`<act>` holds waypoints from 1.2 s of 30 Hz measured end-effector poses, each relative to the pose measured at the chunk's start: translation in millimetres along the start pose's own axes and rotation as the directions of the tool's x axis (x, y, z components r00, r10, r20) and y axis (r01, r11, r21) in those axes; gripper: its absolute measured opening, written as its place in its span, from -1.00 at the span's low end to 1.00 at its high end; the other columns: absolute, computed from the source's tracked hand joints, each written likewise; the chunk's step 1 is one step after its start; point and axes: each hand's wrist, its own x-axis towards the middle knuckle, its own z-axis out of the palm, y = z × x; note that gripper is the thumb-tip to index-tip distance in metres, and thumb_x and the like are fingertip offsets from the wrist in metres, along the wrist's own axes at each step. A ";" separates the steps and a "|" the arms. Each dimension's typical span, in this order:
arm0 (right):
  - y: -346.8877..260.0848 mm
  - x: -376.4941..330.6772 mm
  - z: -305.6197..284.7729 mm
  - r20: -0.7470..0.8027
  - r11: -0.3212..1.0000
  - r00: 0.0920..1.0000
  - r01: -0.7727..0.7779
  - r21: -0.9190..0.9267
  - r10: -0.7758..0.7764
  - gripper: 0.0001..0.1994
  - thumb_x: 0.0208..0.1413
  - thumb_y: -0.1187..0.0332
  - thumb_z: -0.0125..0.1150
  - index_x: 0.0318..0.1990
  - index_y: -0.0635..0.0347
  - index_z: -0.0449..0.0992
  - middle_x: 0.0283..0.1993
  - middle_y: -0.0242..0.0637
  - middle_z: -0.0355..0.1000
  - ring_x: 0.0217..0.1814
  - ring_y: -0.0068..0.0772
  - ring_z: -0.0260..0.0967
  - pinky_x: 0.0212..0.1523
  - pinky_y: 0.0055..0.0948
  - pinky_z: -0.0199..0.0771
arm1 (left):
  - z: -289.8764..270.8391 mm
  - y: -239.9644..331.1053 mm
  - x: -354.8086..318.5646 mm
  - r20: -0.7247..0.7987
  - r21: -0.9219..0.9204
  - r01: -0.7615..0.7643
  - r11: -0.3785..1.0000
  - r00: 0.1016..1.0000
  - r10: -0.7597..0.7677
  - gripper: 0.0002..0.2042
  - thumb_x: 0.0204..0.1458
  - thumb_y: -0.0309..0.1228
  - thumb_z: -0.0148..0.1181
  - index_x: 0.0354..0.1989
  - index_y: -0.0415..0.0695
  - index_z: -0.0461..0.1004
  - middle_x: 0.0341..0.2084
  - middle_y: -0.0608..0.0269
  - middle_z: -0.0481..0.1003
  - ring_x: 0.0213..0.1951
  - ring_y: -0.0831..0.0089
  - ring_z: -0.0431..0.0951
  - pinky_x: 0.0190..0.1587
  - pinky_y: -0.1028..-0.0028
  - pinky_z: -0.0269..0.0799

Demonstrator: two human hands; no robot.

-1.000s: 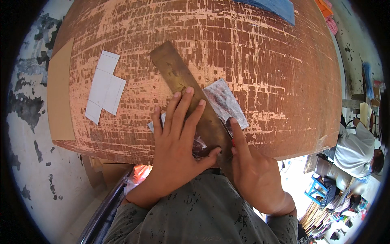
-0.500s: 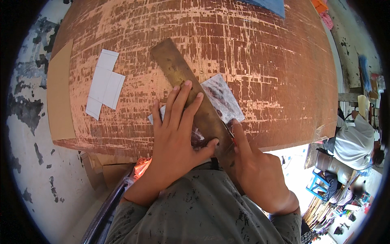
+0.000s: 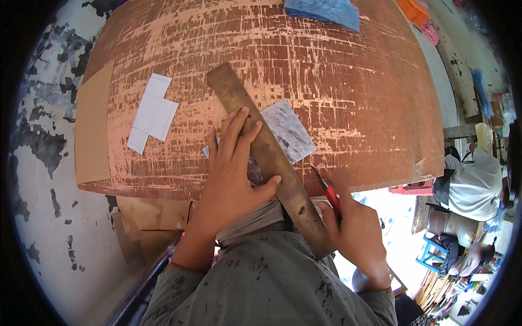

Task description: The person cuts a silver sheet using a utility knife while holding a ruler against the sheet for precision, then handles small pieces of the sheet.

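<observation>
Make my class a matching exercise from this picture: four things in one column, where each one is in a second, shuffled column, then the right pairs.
Things
1. brown bar
2. red-handled knife
3. white cut-out
4. blue sheets

Places
A. in the right hand
B. at the picture's top edge
C. under the left hand
D. on the left of the table

Pairs: 1-C; 2-A; 3-D; 4-B

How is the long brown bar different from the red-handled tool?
The brown bar is long and broad; the red-handled tool is short and slim. The brown bar lies partly under the left hand; the red-handled tool is gripped in the right hand. Both slant down toward the right.
</observation>
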 end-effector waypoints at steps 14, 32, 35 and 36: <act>44.3 -36.2 49.6 0.067 0.731 0.974 -0.206 0.650 0.215 -0.78 0.31 0.43 0.49 -0.12 0.23 0.49 -0.21 -0.27 0.65 -0.22 -0.52 0.52 -0.15 -0.40 0.54 | 16.7 10.0 -2.0 -0.287 -0.173 0.028 0.985 0.955 -0.078 -0.13 -0.01 -0.47 0.49 0.56 -0.14 0.27 0.64 -0.14 0.03 0.66 -0.20 0.00 0.61 -0.14 0.05; 70.8 -33.0 68.2 -0.196 0.715 0.965 0.014 0.699 0.173 -0.79 0.25 0.58 0.49 -0.21 0.22 0.48 -0.27 -0.23 0.67 -0.25 -0.52 0.56 -0.16 -0.43 0.55 | -6.7 -8.6 -40.4 -0.133 0.131 0.068 0.989 0.990 -0.050 -0.22 0.09 -0.06 0.54 0.46 -0.15 0.43 0.57 0.05 0.30 0.60 -0.09 0.22 0.60 -0.34 -0.14; 82.0 -37.4 68.7 -0.176 0.733 0.979 0.041 0.679 0.108 -0.79 0.24 0.59 0.48 -0.21 0.22 0.49 -0.25 -0.22 0.69 -0.26 -0.54 0.56 -0.18 -0.46 0.55 | -4.0 -11.5 -36.7 -0.186 0.067 0.060 0.996 0.981 -0.047 -0.16 0.09 0.04 0.54 0.49 -0.11 0.39 0.58 -0.01 0.26 0.60 -0.11 0.20 0.59 -0.36 -0.15; 84.4 -39.1 67.9 -0.152 0.751 0.986 0.052 0.658 0.064 -0.79 0.24 0.60 0.49 -0.21 0.22 0.49 -0.23 -0.22 0.70 -0.26 -0.56 0.57 -0.19 -0.47 0.55 | -6.0 -13.5 -36.5 -0.240 0.026 0.048 0.999 0.970 -0.040 -0.13 0.08 0.06 0.54 0.51 -0.10 0.37 0.58 -0.06 0.24 0.59 -0.15 0.21 0.58 -0.36 -0.13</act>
